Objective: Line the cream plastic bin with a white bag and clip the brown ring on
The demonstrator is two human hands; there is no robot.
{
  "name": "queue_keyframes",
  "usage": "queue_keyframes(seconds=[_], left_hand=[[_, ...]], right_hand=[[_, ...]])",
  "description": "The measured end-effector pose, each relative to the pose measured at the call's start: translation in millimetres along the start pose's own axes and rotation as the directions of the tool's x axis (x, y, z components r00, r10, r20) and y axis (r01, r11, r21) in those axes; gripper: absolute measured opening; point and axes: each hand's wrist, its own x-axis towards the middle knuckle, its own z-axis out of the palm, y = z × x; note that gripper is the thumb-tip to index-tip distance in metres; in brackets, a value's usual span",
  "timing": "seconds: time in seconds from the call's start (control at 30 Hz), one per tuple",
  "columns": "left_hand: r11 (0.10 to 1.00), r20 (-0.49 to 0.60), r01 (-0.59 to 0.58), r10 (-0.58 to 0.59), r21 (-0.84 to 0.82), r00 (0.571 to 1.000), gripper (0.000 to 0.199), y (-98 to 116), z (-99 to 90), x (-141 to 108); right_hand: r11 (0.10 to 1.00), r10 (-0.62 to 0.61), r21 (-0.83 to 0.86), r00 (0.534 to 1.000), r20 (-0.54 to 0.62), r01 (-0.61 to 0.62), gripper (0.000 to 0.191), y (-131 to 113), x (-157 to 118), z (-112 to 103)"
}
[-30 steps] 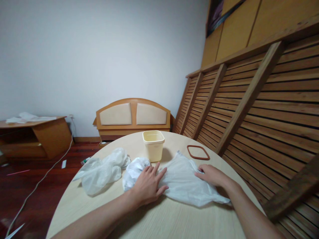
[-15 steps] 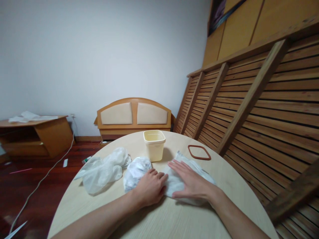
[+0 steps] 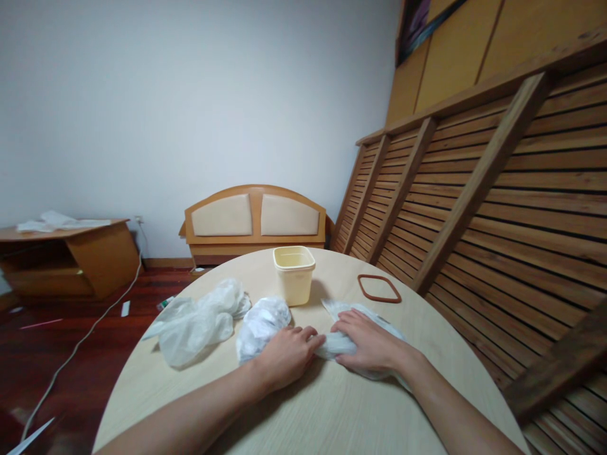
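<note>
My left hand (image 3: 290, 355) has its fingers curled over the left end of a whitish plastic bag (image 3: 337, 345) on the table. My right hand (image 3: 367, 341) is closed round the same bag, which is bunched into a narrow fold between the two hands and spreads out flatter beyond the right one. Against the left hand's far side sits a balled-up white plastic bag (image 3: 260, 325). Farther left lies a loose, crumpled translucent plastic bag (image 3: 196, 332). Behind the hands stands an open pale-yellow square plastic container (image 3: 294, 287).
A brown rounded-square ring (image 3: 379, 298) lies at the right of the round table (image 3: 303, 430). Past the table are a headboard (image 3: 256, 215), a leaning slatted wooden frame (image 3: 474, 208) and a low wooden cabinet (image 3: 104, 259). A cable (image 3: 80, 344) runs over the floor.
My right hand went from lying spread on the plastic bag to closing round it, and the bag is now gathered narrower. The left hand has stayed nearly in place, shifting slightly.
</note>
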Motion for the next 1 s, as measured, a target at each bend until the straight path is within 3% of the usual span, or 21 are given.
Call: queue_keyframes(seconds=[0.3,0.5,0.63,0.8,0.9,1.0], left_hand=[[0.997,0.024,0.028,-0.030,0.071,0.999,0.029,-3,6.4,2],[0.998,0.021,0.046,-0.047,0.052,0.999,0.031,1,6.0,2],[0.997,-0.010,0.071,-0.071,0.000,0.997,0.046,5,1.3,1],[0.999,0.007,0.038,-0.038,-0.010,0.999,0.045,5,2.2,2],[0.999,0.025,0.050,-0.050,-0.017,0.998,0.036,2,2.1,4],[0.994,0.006,0.100,-0.100,-0.039,0.995,0.037,0,-0.1,6]], right_hand=[[0.970,0.221,-0.124,0.973,0.071,-0.211,0.040,42,-15,-9],[0.922,0.358,-0.167,0.933,0.019,-0.350,0.054,54,-27,-16],[0.949,0.290,-0.128,0.957,-0.010,-0.289,0.076,43,-24,-17],[0.992,0.100,0.063,0.986,0.135,-0.109,0.110,15,-11,-9],[0.994,0.065,0.072,0.985,0.162,-0.078,0.096,6,-5,-2],[0.996,0.083,0.012,0.992,0.095,-0.085,0.064,9,-4,1]])
